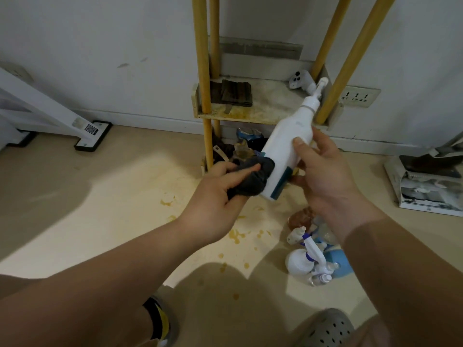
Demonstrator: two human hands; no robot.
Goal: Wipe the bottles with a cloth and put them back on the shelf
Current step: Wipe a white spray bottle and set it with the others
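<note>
My right hand grips a tall white pump bottle with a teal label, tilted with its pump toward the shelf. My left hand holds a bunched dark grey cloth pressed against the bottle's lower left side. The wooden shelf with yellow posts stands against the wall just beyond; its stained tier holds a folded dark cloth and a small white device. Several more bottles, among them a white spray bottle, lie clustered on the floor at lower right.
The floor carries yellow-brown stains in front of the shelf. Clutter sits under the shelf's lower tier. A white stand base is at left, a stack of printed material at right, a wall socket beside the shelf. My feet show at the bottom.
</note>
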